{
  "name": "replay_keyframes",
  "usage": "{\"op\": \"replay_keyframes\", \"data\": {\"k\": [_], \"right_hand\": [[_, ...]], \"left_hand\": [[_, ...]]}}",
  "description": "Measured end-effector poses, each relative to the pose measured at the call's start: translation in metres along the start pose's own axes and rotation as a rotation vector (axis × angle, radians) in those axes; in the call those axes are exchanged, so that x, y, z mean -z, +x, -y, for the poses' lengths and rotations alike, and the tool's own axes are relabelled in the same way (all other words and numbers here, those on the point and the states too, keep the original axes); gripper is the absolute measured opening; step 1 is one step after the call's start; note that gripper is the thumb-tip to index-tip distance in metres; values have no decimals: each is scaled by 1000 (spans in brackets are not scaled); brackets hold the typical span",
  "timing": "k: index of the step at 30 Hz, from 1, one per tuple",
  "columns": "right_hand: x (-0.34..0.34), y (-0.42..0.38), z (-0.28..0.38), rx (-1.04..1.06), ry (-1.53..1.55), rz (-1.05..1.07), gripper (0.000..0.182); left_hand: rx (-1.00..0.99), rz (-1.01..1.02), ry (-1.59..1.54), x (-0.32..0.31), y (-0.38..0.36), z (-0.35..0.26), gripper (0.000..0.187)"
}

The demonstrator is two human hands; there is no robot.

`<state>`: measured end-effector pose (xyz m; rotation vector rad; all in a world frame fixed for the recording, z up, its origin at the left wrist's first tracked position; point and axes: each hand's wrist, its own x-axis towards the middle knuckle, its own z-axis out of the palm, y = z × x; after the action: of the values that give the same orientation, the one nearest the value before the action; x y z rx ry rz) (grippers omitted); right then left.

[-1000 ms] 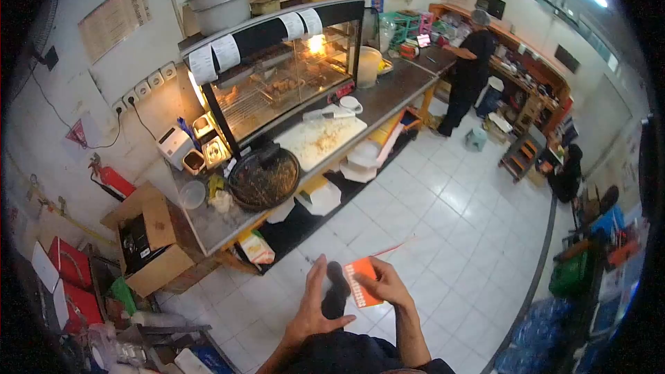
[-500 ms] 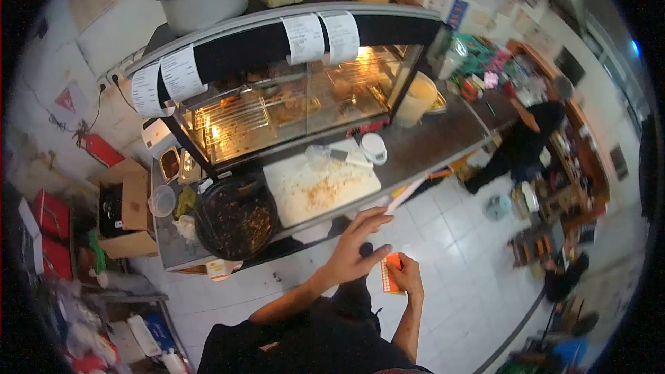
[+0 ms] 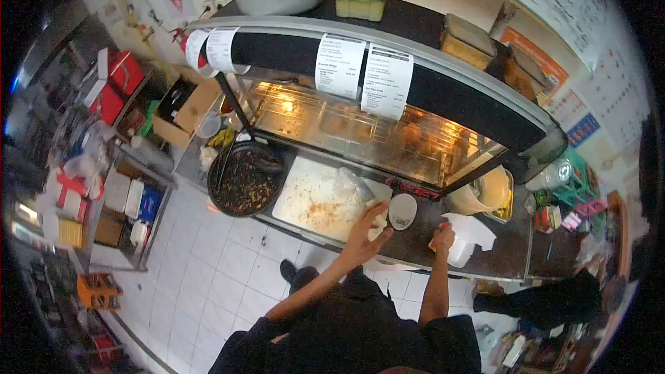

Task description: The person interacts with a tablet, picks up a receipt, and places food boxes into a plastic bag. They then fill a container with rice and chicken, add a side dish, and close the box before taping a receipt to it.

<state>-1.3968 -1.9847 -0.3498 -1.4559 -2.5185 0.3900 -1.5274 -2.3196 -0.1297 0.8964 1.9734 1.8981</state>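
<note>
My left hand (image 3: pixel 361 241) is over the right edge of the white cutting board (image 3: pixel 315 201), fingers and thumb apart, with no object clearly held. A pale handle-like thing (image 3: pixel 379 223) shows beside its fingers, below a clear plastic bag (image 3: pixel 352 184). My right hand (image 3: pixel 444 237) is closed, and a bit of the orange box (image 3: pixel 433 244) shows at its edge. Right beside that hand is a white container or folded sheet (image 3: pixel 467 237); whether the hand touches it is unclear. A round white scale (image 3: pixel 402 211) lies between my hands.
A black pan (image 3: pixel 246 180) of dark food scraps stands left of the board. Behind is a lit glass food warmer (image 3: pixel 346 121) with paper slips (image 3: pixel 386 82) hanging from its top. A tub (image 3: pixel 485 190) stands at right. A co-worker's dark-clothed body (image 3: pixel 547 299) is at lower right.
The view has turned and moved nearer the counter. My hands are farther apart, my right hand now farther right with the orange box mostly hidden. The white item beside it has come into view.
</note>
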Motion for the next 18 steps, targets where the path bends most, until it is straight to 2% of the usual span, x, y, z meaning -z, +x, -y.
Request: {"op": "replay_keyframes", "data": {"k": [1,2,3,5,7,8,10,12,13,14,15,18], "right_hand": [[-32,5,-18,21,-2,20,26],[-60,6,-36,28,-79,198,28],[-72,7,-50,30,-160,371,31],[-44,0,-29,70,-85,380,37],[-17,0,-7,42,54,267,44],[-4,-5,0,56,32,279,44],[16,-24,5,101,373,-43,49],[35,-57,0,101,421,50,50],[38,-64,-2,91,502,112,51],[25,-76,-14,31,710,188,45],[18,-87,-31,23,701,195,45],[17,-120,-37,-49,893,353,40]], "left_hand": [[-40,-28,7,-14,6,5,58],[32,11,-56,-25,15,9,72],[45,-5,-56,-36,23,13,72],[-54,-11,152,-55,49,24,88],[-238,-88,264,-76,90,38,100],[-248,-125,317,-86,108,36,101],[-233,-172,485,-103,146,34,104],[-183,-183,592,-116,168,43,106],[-306,-276,570,-120,176,49,104],[-432,-364,549,-119,183,56,103],[-420,-360,546,-113,185,66,103],[-231,-94,997,-64,189,82,92]]}}
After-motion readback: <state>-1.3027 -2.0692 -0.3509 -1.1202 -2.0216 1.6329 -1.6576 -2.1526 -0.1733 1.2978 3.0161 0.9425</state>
